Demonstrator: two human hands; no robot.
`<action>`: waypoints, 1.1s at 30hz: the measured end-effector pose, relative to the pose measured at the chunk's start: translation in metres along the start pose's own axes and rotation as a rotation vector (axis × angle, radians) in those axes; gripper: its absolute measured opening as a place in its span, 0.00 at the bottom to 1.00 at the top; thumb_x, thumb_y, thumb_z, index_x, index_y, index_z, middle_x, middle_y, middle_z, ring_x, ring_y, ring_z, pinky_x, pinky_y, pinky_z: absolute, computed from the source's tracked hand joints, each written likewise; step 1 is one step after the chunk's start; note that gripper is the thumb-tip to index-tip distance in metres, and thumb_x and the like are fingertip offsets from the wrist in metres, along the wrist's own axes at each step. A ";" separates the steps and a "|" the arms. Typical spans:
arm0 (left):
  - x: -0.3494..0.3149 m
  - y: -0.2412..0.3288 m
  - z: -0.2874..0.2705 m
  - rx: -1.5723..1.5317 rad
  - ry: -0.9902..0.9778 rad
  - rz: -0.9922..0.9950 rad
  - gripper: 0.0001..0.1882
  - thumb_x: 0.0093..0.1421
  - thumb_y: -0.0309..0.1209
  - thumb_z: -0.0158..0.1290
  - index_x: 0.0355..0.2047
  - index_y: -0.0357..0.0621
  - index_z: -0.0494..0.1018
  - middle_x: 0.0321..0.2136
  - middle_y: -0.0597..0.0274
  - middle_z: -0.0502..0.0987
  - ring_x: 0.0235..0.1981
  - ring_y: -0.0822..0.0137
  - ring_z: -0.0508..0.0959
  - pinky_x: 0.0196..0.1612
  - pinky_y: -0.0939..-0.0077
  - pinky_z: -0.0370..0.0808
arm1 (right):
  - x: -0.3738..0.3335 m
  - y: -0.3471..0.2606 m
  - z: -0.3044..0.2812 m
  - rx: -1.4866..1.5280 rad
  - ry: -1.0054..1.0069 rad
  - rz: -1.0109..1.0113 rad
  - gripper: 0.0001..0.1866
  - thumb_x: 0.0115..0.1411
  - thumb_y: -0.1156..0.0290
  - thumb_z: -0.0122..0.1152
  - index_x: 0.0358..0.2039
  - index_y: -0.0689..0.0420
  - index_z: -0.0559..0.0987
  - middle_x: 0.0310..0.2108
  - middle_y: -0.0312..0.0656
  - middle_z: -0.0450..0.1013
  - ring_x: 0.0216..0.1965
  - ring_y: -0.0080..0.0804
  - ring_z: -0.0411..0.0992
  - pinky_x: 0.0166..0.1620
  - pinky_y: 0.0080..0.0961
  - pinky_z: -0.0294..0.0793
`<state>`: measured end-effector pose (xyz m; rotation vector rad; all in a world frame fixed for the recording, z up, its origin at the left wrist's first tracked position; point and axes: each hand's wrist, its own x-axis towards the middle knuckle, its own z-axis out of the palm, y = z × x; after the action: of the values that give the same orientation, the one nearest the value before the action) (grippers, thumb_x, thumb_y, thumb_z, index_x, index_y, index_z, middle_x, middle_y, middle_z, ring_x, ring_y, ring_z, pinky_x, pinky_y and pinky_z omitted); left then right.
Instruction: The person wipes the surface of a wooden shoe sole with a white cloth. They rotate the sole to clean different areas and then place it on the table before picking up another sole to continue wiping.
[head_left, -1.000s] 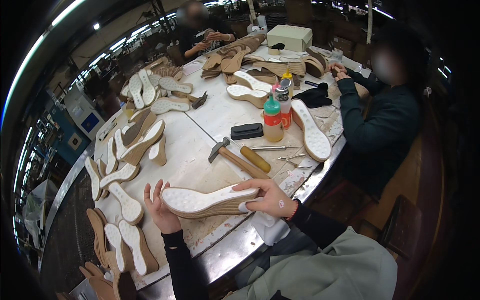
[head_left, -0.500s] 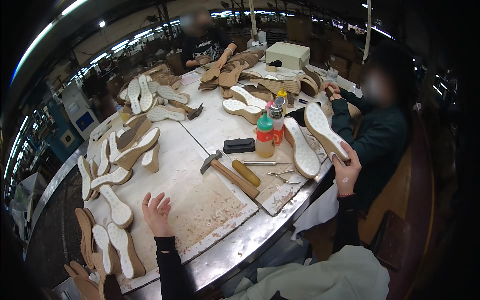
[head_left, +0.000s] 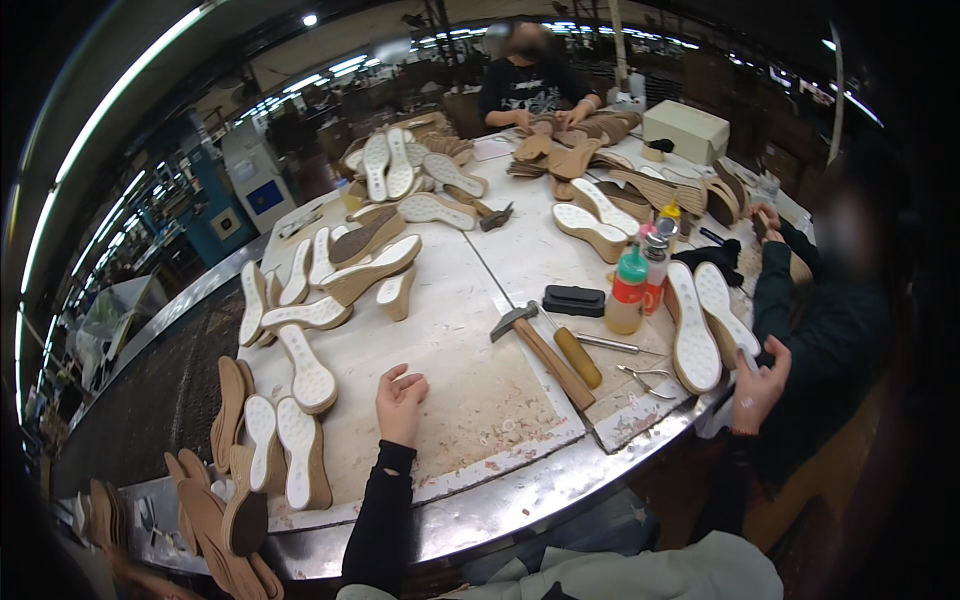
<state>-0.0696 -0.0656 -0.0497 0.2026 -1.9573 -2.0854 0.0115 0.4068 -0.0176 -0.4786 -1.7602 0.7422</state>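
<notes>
My right hand (head_left: 760,393) is at the table's right edge, its thumb and fingers around the near end of a white-bottomed wedge shoe sole (head_left: 722,302). That sole lies tilted against a second wedge sole (head_left: 692,335), alongside it. My left hand (head_left: 401,402) hovers over the worn work board (head_left: 470,420), holding nothing, its fingers loosely bent and apart. Between my hands are a hammer (head_left: 545,355), a yellow-handled tool (head_left: 578,360), a metal rod-like tool (head_left: 610,344) and nippers (head_left: 647,380). Left of my left hand stand several more wedge soles (head_left: 306,368).
A black brush-like block (head_left: 574,300) sits beside a green-capped glue bottle (head_left: 627,292). Farther back lie another hammer (head_left: 485,211), brown soles (head_left: 570,158) and a pale box (head_left: 686,132). Co-workers sit across the table (head_left: 450,290) and to my right. A dark belt (head_left: 150,410) runs along the left.
The sole in my right hand has come down from the air to rest beside the other sole. My view has turned left. The far co-worker's hands have shifted over the brown soles.
</notes>
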 end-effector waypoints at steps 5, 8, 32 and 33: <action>0.023 0.009 0.012 0.339 0.043 0.077 0.26 0.49 0.28 0.58 0.49 0.39 0.63 0.38 0.55 0.72 0.27 0.71 0.74 0.30 0.78 0.73 | -0.029 -0.034 0.008 0.560 -0.256 0.122 0.14 0.49 0.86 0.56 0.38 0.64 0.72 0.33 0.37 0.66 0.35 0.18 0.64 0.33 0.14 0.66; 0.059 0.000 0.024 0.715 0.293 0.339 0.35 0.43 0.32 0.63 0.52 0.44 0.63 0.43 0.48 0.67 0.38 0.59 0.73 0.43 0.66 0.72 | -0.073 -0.080 0.009 0.675 -0.662 0.262 0.12 0.48 0.85 0.55 0.35 0.63 0.73 0.31 0.36 0.67 0.33 0.18 0.66 0.34 0.15 0.67; 0.055 0.026 0.013 -0.085 0.007 -0.137 0.20 0.62 0.40 0.49 0.47 0.38 0.69 0.36 0.57 0.75 0.32 0.65 0.78 0.32 0.69 0.78 | -0.131 -0.110 0.024 0.682 -0.946 -0.082 0.08 0.44 0.78 0.65 0.25 0.63 0.75 0.23 0.45 0.70 0.25 0.39 0.71 0.29 0.26 0.68; 0.037 0.031 0.013 -0.064 -0.011 -0.141 0.19 0.62 0.39 0.49 0.46 0.37 0.70 0.35 0.57 0.75 0.31 0.67 0.78 0.33 0.70 0.78 | -0.130 -0.110 0.024 0.684 -0.956 -0.090 0.08 0.44 0.78 0.65 0.25 0.63 0.75 0.23 0.44 0.70 0.25 0.40 0.71 0.29 0.27 0.68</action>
<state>-0.1049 -0.0654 -0.0144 0.3258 -1.9306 -2.2379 0.0332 0.2374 -0.0366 0.5112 -2.1647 1.5884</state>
